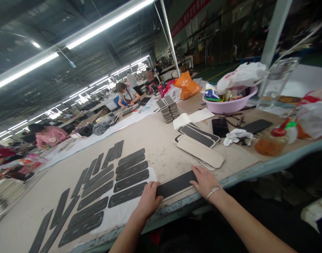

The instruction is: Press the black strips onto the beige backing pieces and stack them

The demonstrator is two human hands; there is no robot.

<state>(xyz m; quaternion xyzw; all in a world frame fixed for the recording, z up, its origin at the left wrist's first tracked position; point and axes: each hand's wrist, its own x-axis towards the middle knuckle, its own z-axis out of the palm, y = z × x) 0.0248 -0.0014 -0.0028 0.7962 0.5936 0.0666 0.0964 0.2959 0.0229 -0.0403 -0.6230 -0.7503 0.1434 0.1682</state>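
Observation:
A long dark grey strip (176, 183) with a pale edge lies flat near the table's front edge, between my two hands. My left hand (150, 196) grips its left end, the fingers bent and the thumb along the near side. At the right end, my right hand (204, 181), with a bracelet on the wrist, has its fingers over the far corner and its thumb on top. Just beyond lies a loose pile of rounded beige and dark panels (200, 151). Left of my hands, several glossy dark strips (127, 193) are laid out in rows, some on a white sheet (118, 218).
Stacked panels (168, 109) stand farther back. To the right are a pink basin (230, 105), a phone (220, 127), crumpled tissue (237, 137), a jar with a red lid (271, 144) and a tall glass (278, 84). Across the table (155, 144), co-workers (127, 95) sit working.

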